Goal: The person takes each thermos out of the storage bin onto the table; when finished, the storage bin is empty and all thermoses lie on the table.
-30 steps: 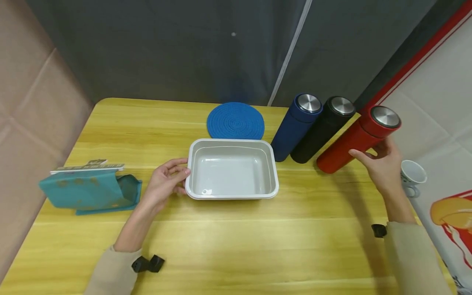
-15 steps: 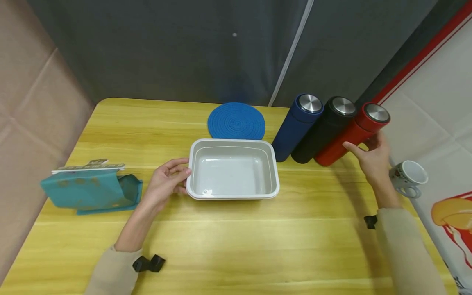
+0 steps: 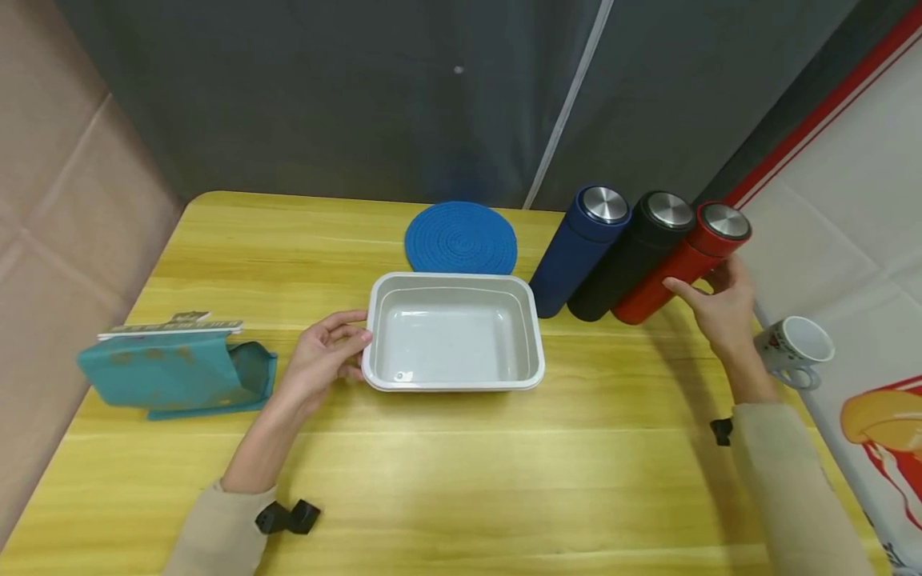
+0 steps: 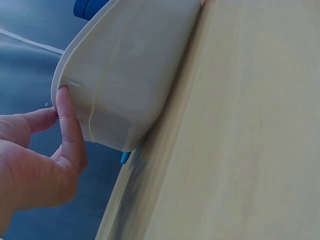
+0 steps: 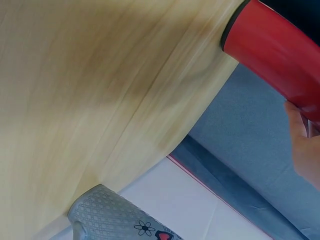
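In the head view, my left hand [image 3: 320, 356] pinches the left rim of a white rectangular plastic container [image 3: 452, 386], thumb on top. The left wrist view has the container's outer wall [image 4: 125, 70], with a finger of the left hand [image 4: 45, 165] under its lip. On the right, my right hand [image 3: 723, 312] grips a red thermos flask [image 3: 666, 280] with a steel-topped lid, some fingers hidden behind it. The red flask stands right beside a black thermos [image 3: 619, 264], which is next to a blue thermos [image 3: 579, 252]. The right wrist view gives the red thermos's base [image 5: 275, 55].
Behind the container lies a round blue woven mat [image 3: 461, 236]. A teal pouch-like object [image 3: 169, 372] with a white strip along its top sits at the left. A patterned mug [image 3: 792, 348] stands near the right edge of the wooden table [image 3: 519, 480], close to my right forearm.
My right hand has moved the red thermos leftward, up against the black one. More of the mug shows now. The left hand and container have stayed in place.
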Available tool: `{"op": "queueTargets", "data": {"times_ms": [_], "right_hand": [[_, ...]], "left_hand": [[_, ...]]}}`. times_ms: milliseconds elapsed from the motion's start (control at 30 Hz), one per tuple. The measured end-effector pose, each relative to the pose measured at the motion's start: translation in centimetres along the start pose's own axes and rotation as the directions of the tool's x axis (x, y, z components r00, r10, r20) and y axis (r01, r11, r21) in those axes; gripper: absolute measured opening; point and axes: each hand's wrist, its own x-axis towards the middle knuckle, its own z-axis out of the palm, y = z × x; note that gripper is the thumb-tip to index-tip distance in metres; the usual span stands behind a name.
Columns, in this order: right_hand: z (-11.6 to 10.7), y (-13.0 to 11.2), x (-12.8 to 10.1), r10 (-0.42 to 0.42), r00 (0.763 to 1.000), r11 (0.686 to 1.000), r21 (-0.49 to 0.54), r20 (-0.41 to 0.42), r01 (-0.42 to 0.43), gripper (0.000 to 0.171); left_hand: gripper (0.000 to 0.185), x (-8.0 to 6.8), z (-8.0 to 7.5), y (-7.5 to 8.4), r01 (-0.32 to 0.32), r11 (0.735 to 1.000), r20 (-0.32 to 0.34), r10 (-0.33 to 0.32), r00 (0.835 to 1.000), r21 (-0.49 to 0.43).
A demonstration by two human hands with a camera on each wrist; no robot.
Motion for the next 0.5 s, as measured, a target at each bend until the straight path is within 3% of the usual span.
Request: {"op": "queueTargets", "data": {"times_ms": [333, 500], "right_hand": [[0.0, 0.5, 0.2, 0.005, 1.000, 0.999, 0.044, 0.009, -0.005, 0.058], [0.3, -0.6, -1.4, 0.119, 0.993, 0.984, -0.137, 0.024, -0.114, 0.068]], "left_hand": [[0.048, 0.0, 0.0, 0.1, 0.003, 0.999, 0.004, -0.003, 1.000, 0.052], [0.050, -0.5, 0.4, 0.5, -0.035, 0.982, 0.017, 0.032, 0.999, 0.187]]}}
